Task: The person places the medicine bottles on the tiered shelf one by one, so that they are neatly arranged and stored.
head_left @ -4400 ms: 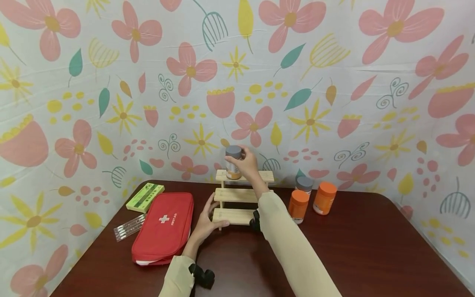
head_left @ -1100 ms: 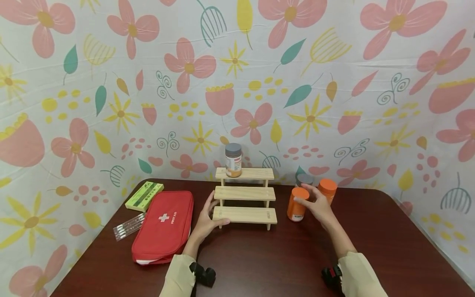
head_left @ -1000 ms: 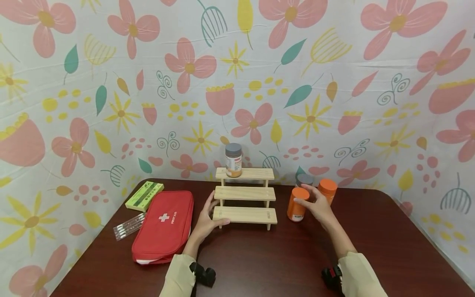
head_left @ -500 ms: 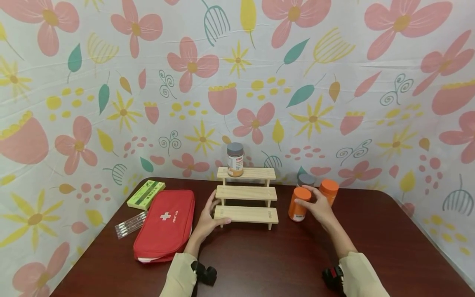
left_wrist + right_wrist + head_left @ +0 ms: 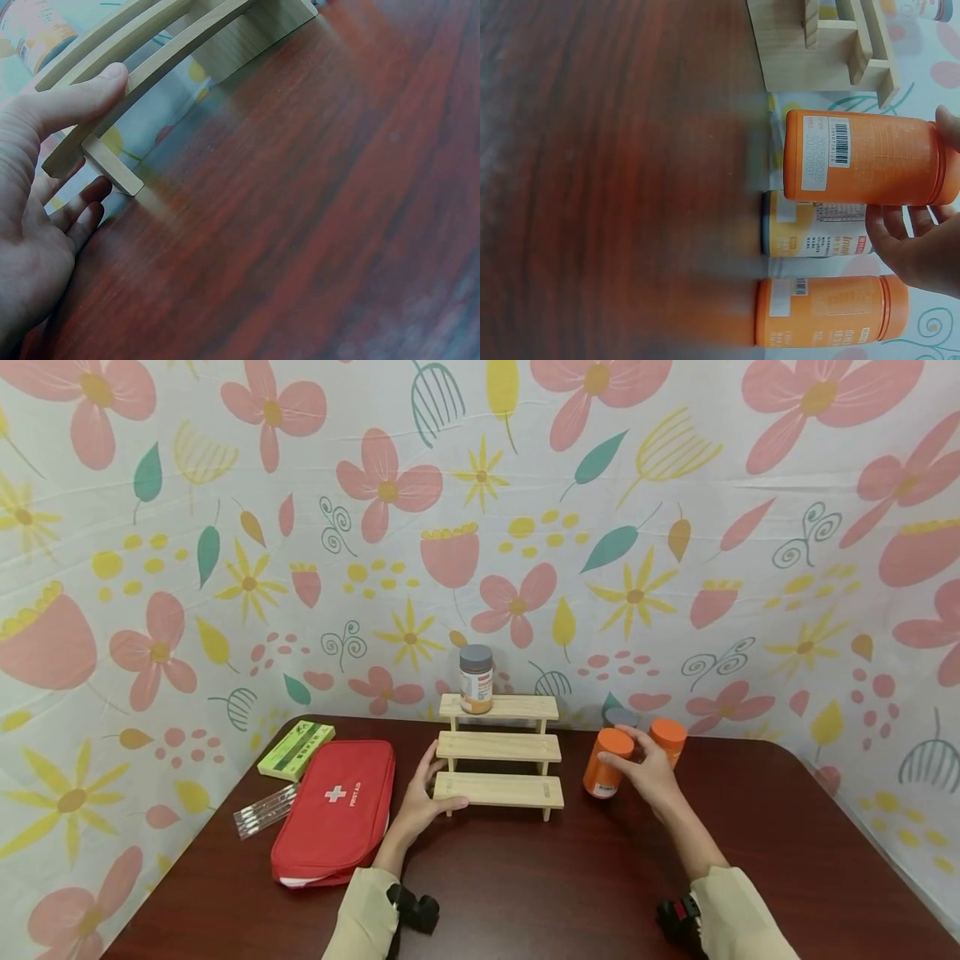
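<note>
My right hand (image 5: 651, 770) grips an orange pill bottle (image 5: 606, 765) between thumb and fingers. In the right wrist view this orange bottle (image 5: 862, 159) is upright with its base just off the table. A three-step wooden display stand (image 5: 498, 789) stands in the middle, and my left hand (image 5: 418, 802) holds its left end. The left wrist view shows the left thumb (image 5: 97, 94) on the lowest step, fingers beside the leg. A grey-capped bottle (image 5: 476, 681) stands on the top step's left part. Behind my right hand are another grey-capped bottle (image 5: 817, 225) and a second orange bottle (image 5: 829, 311).
A red first-aid pouch (image 5: 333, 814) lies left of the stand. Beyond it are a yellow-green box (image 5: 296, 750) and a clear pack of cotton swabs (image 5: 264, 810). A flowered cloth (image 5: 360, 568) hangs behind the dark wooden table (image 5: 555, 893).
My right hand let go of the grey-capped bottle on the top step and moved right to the orange bottle. The orange bottle has just risen slightly. My left hand stayed on the stand.
</note>
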Demonstrator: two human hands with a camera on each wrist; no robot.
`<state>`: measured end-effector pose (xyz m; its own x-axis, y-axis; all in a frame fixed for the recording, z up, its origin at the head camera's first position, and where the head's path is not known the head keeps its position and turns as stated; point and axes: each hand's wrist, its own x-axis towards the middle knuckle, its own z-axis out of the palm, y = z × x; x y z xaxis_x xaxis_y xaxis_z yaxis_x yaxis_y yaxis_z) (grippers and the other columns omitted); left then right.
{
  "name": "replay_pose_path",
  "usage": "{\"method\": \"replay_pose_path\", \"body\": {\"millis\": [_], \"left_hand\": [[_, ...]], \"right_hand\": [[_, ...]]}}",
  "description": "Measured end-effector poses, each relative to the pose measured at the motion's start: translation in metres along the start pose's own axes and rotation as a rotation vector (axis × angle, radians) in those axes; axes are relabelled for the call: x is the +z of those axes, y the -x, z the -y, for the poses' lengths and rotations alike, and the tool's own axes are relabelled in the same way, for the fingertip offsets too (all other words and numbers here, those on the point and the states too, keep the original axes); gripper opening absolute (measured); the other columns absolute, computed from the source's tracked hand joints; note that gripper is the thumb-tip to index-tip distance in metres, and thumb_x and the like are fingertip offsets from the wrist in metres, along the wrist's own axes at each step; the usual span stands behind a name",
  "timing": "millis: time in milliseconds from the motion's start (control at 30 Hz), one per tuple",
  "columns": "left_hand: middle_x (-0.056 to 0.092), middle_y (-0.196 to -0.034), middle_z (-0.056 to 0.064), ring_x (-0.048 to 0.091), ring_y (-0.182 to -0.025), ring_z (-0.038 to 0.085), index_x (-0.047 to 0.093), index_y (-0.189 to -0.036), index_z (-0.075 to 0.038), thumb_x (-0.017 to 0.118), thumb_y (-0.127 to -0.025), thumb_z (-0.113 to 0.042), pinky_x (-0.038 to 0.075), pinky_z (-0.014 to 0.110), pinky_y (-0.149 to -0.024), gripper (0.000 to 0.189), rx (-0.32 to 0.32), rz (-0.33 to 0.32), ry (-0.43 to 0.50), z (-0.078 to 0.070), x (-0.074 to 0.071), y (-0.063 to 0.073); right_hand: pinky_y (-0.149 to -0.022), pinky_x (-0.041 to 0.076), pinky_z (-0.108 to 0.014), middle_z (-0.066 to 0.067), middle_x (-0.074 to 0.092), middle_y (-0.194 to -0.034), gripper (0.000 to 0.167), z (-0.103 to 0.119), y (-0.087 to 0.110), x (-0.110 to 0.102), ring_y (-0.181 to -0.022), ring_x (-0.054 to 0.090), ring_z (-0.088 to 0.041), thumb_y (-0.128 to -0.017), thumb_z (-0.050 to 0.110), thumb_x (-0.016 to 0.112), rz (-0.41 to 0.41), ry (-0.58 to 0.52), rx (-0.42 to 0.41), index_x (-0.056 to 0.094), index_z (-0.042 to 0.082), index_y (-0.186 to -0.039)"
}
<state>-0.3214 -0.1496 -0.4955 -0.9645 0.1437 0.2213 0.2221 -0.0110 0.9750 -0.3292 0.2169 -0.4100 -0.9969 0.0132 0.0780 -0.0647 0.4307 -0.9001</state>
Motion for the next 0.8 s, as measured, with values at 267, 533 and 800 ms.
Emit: {"method": "replay_pose_path", "body": {"millis": [267, 533, 800], "left_hand": [[0.038, -0.152, 0.022, 0.055, -0.083, 0.016, 0.013, -0.158, -0.025, 0.078, -0.076, 0.005, 0.048, 0.026, -0.055, 0.109, -0.004, -0.005, -0.016, -0.001, -0.002, 0.001], [0.035, -0.154, 0.022, 0.056, -0.083, 0.014, 0.011, -0.158, -0.023, 0.078, -0.077, 0.002, 0.048, 0.027, -0.056, 0.108, -0.004, 0.014, -0.026, -0.001, 0.0, 0.0], [0.037, -0.152, 0.023, 0.055, -0.08, 0.015, 0.013, -0.158, -0.025, 0.079, -0.077, 0.003, 0.047, 0.026, -0.055, 0.108, 0.0, 0.005, -0.017, -0.001, -0.001, 0.0]], "right_hand": [[-0.081, 0.043, -0.011, -0.018, 0.045, -0.147, 0.072, 0.006, -0.002, -0.002, -0.103, 0.05, 0.001, -0.091, 0.034, 0.069, -0.005, 0.002, -0.044, 0.035, 0.012, -0.151], [-0.056, 0.041, -0.016, 0.006, 0.052, -0.125, 0.079, 0.023, -0.003, -0.012, -0.06, 0.04, 0.005, -0.09, 0.042, 0.069, 0.004, -0.127, 0.015, 0.029, 0.019, -0.154], [-0.086, 0.046, -0.017, 0.015, 0.05, -0.122, 0.081, 0.053, -0.013, -0.022, -0.098, 0.05, 0.008, -0.09, 0.045, 0.067, -0.032, -0.127, -0.035, 0.027, 0.018, -0.155]]}}
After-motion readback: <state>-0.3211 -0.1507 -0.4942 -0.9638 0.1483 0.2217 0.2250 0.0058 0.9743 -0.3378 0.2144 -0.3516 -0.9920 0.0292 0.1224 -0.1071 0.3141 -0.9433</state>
